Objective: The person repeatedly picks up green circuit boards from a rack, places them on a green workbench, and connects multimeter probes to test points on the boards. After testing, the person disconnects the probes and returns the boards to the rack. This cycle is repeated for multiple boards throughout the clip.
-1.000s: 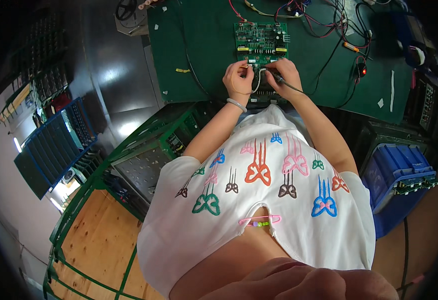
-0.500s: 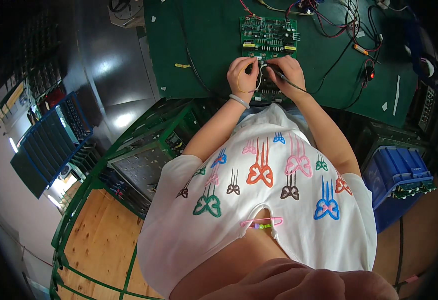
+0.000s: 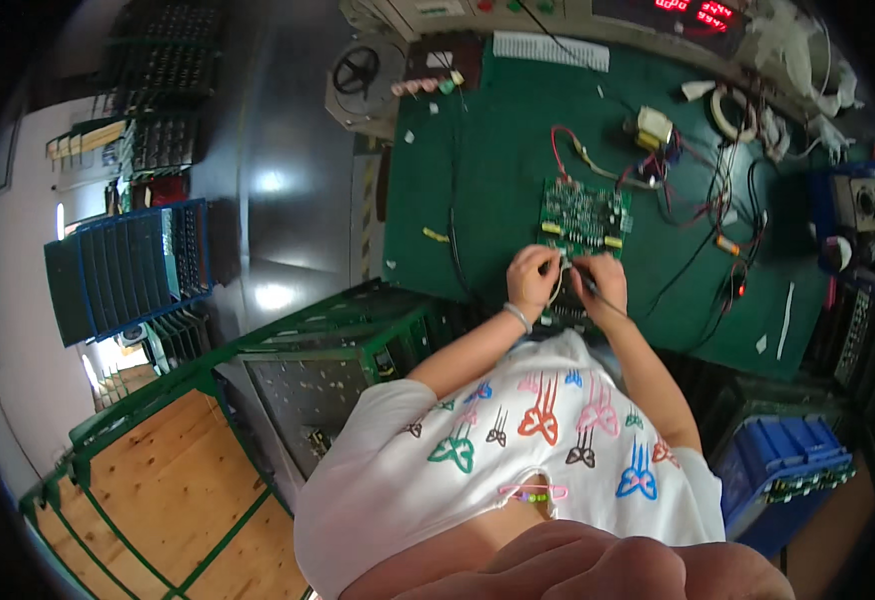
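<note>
Left hand and right hand are working at the board on the tabletop.
The right grip is holding a dark lead; whether the left is holding the pale wire, I cannot tell. A snagging lead could be scraping the board.

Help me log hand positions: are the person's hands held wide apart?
No, the left hand and right hand are close together beside the green circuit board.
</note>
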Available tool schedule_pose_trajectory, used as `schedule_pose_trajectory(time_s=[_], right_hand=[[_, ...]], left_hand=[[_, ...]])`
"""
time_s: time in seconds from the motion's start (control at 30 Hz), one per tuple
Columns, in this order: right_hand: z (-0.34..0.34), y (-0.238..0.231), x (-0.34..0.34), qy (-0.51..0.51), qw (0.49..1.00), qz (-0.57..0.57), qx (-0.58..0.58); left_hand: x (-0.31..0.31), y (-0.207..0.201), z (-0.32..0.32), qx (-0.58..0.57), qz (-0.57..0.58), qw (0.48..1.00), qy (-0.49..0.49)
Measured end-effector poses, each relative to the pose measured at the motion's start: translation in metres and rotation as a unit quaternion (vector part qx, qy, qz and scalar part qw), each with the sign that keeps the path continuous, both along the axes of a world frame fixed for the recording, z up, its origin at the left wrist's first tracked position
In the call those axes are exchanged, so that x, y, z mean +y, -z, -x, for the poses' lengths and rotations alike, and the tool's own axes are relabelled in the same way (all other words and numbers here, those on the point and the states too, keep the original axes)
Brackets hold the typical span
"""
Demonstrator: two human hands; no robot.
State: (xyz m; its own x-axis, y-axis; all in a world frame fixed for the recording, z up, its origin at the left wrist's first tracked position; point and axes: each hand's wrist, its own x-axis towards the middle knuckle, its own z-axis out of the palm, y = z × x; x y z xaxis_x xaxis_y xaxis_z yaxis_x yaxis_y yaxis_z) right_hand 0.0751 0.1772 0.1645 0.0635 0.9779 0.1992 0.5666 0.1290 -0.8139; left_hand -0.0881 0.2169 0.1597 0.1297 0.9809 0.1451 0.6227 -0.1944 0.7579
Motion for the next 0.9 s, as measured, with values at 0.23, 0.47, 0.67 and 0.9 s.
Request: schedule_pose_trajectory(time_s=[0.23, 0.47, 0.67, 0.9], right_hand=[[0.0, -0.002, -0.001, -0.002, 1.0, 0.005, 0.006], [-0.003, -0.004, -0.003, -0.009, 1.0, 0.014, 0.001], [-0.002, -0.003, -0.003, -0.008, 1.0, 0.016, 0.002], [-0.001, -0.005, 0.001, 0.005, 1.0, -0.015, 0.011]], left_hand=[[-0.001, 0.005, 0.0, -0.008, -0.028, 1.0, 0.006], [-0.003, 0.003, -0.002, -0.007, -0.024, 1.0, 0.002], [-0.003, 0.003, -0.002, -0.01, -0.026, 1.0, 0.001], [0.003, -0.009, 0.0, -0.02, -0.042, 0.998, -0.029]])
